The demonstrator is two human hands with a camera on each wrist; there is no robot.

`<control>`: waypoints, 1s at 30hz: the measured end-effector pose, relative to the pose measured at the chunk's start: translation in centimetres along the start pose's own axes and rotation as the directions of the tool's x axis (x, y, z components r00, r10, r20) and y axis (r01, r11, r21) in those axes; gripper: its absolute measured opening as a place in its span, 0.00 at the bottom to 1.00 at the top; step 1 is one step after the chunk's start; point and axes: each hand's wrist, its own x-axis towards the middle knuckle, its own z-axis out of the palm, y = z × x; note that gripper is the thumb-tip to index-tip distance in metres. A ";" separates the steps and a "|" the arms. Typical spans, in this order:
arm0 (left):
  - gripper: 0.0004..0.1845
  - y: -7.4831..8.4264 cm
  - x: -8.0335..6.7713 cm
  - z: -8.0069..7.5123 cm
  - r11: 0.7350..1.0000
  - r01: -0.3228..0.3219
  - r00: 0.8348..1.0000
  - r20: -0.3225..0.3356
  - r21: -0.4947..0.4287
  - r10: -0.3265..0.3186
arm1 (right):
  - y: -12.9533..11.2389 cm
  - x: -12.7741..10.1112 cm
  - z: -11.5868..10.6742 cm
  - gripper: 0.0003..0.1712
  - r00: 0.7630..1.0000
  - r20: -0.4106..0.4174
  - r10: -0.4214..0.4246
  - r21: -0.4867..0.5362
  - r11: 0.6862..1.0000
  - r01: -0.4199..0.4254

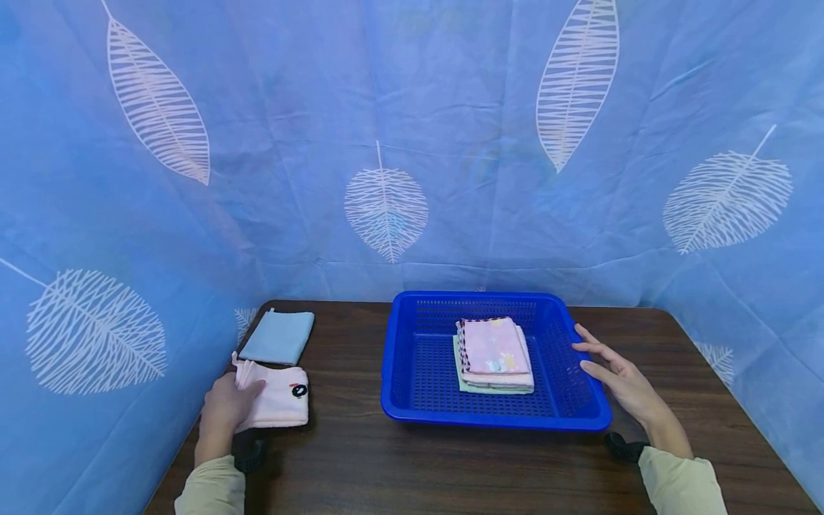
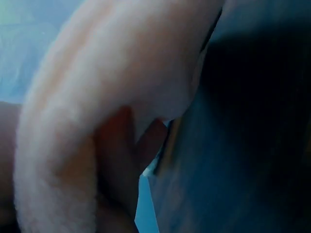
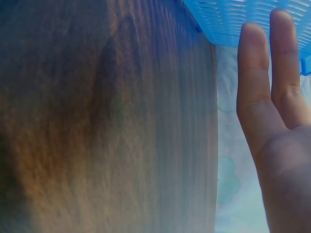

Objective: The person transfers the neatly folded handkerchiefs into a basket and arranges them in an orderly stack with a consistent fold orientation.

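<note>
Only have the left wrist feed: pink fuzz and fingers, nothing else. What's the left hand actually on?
Observer: The left hand grips a folded pink towel at the table's left edge.
Operator: Anything next to that towel?
Observer: A folded light blue cloth lies just behind it, farther from the person.
Operator: And the right hand?
Observer: The right hand is open, fingers straight, at the right rim of a blue basket; I cannot tell whether it touches.
Operator: Basket empty?
Observer: No, it holds a stack of folded cloths, a pink one on top.
</note>
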 end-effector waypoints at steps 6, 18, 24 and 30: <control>0.39 0.3 0.1 -0.5 0.995 -0.045 0.999 -0.015 -0.092 0.044 | 0.1 0.1 -0.1 0.27 1.000 0.009 -0.001 -0.008 1.000 0.002; 0.35 1.2 0.3 -0.4 0.934 -0.064 0.997 0.026 -0.351 0.078 | 0.2 0.2 -0.2 0.27 1.000 0.011 -0.006 0.009 1.000 0.006; 0.34 2.0 0.0 -0.3 0.883 -0.081 0.990 0.064 -0.462 0.124 | 0.0 0.1 -0.1 0.27 1.000 0.007 -0.003 -0.002 1.000 0.003; 0.32 2.9 -0.1 -0.2 0.802 -0.102 0.984 0.058 -0.588 0.167 | -0.2 0.2 -0.2 0.28 1.000 -0.001 0.025 -0.022 0.999 -0.026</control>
